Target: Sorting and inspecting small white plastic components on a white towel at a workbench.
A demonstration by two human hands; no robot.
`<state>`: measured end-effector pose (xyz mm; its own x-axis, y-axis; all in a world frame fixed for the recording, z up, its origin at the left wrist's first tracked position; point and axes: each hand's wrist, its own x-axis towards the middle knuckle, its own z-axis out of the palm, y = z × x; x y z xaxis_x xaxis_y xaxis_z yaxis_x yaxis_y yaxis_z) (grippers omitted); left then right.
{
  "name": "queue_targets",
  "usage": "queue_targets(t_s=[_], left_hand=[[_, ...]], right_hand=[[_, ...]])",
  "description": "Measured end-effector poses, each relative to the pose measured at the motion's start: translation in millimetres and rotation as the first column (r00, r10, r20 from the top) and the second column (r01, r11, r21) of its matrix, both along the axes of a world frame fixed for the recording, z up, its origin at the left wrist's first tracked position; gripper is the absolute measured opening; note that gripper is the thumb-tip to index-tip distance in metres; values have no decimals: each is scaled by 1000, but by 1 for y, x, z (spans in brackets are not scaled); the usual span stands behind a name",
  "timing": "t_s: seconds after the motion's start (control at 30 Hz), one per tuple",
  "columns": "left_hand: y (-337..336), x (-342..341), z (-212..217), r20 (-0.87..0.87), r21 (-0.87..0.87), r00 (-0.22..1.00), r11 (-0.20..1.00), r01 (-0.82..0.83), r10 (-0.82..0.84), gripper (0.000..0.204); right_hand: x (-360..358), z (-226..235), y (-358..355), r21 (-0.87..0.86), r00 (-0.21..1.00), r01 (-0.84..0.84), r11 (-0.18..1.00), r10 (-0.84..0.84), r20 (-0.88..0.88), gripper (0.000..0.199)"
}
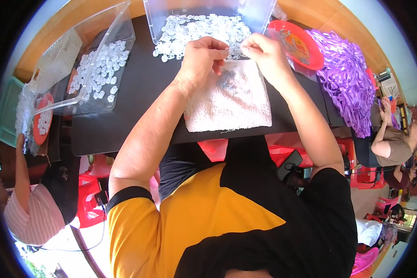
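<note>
Clear plastic pieces [208, 28] lie heaped far ahead, probably for easy reach; over the white towel's [231, 109] far edge, my left hand [200, 58] and right hand [267, 53] pinch narrowly, contents unclear.

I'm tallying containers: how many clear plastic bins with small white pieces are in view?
2. One clear bin is beyond the left hand and right hand, at top middle; the other clear bin is at upper left. Others may be hidden.
</note>
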<state>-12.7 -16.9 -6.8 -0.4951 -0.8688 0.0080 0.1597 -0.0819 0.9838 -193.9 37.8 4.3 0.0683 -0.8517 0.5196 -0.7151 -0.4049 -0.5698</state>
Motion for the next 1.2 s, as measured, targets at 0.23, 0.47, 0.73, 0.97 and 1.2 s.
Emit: queue_targets(t_s=[0.23, 0.47, 0.73, 0.97, 1.2], left_hand=[[3, -1, 0, -108, 4, 987, 993, -120, 120, 9], [0, 1, -1, -32, 72, 992, 990, -120, 123, 8], [-1, 3, -2, -39, 85, 988, 985, -148, 151, 10], [3, 2, 1, -39, 106, 992, 988, -111, 116, 10], [4, 2, 2, -6, 76, 998, 995, -57, 58, 9]], right_hand=[[39, -2, -15, 114, 802, -85, 990, 0, 597, 5], [44, -16, -23, -15, 871, 11, 1000, -2, 491, 3], [36, -11, -13, -92, 950, 21, 996, 9, 312, 4], [32, -12, -11, -98, 983, 13, 995, 5, 182, 5], [26, -12, -13, -74, 988, -2, 997, 14, 157, 6]])
